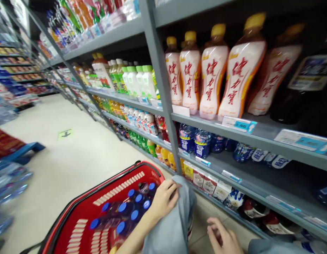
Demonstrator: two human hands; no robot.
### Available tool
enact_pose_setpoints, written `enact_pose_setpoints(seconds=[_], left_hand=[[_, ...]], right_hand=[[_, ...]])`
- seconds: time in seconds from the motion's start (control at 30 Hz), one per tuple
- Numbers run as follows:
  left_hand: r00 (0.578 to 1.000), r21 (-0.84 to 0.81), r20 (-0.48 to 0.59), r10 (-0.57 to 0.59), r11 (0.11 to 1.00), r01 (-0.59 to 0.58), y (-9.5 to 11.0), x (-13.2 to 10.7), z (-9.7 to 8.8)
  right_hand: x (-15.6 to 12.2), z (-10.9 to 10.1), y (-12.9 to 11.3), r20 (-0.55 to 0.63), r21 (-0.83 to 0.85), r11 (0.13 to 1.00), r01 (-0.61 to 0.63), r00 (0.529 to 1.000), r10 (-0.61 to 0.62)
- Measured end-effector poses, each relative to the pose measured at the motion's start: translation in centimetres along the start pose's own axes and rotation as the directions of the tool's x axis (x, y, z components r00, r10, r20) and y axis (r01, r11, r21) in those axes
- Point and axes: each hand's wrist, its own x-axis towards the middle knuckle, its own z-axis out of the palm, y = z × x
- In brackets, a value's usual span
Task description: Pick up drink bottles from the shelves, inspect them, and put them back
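My left hand (163, 198) rests on my bent knee in grey trousers (176, 218), fingers curled over the cloth and holding nothing. Just left of it stands a red shopping basket (81, 211) on the floor, holding several dark bottles with blue caps (135, 208). My right hand (223, 237) hovers low near the bottom shelf, fingers loosely bent and apart, nothing in it. Small cartons (206, 180) and bottles line the lowest shelf in front of that hand.
Grey shelving (159, 70) runs along the right, stocked with tall pink-and-orange drink bottles (213, 70), blue-labelled water bottles (195, 141) and green-capped bottles (137, 79). A pale aisle floor (60, 155) stretches left, with a blue pallet (23, 151) and wrapped water packs at the far left.
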Motion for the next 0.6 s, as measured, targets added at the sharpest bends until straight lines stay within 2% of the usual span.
enact_pose_setpoints(seconds=[0.07,0.17,0.27,0.37,0.6], left_hand=[[0.981,-0.086,-0.084,-0.176,0.982,0.169,1.4,-2.0,0.6],[0.954,-0.171,-0.122,-0.275,0.952,0.253,2.7,-4.5,1.3],[0.923,-0.225,-0.140,-0.358,0.920,0.322,2.8,-6.3,1.6],[0.906,-0.284,-0.161,-0.392,0.897,0.338,2.4,-7.5,1.4],[0.903,-0.339,-0.189,-0.386,0.889,0.308,1.3,-8.5,1.8]], right_hand=[[-0.2,-1.1,-0.4,0.179,-0.098,0.994,0.039,0.984,-0.020],[-0.4,-2.1,-0.3,0.262,-0.164,0.985,0.056,0.965,-0.011],[-0.5,-2.2,0.4,0.318,-0.199,0.976,0.085,0.948,-0.018],[-0.7,-1.8,0.9,0.346,-0.237,0.962,0.135,0.937,-0.046],[-0.3,-1.6,0.6,0.359,-0.284,0.939,0.191,0.930,-0.081]])
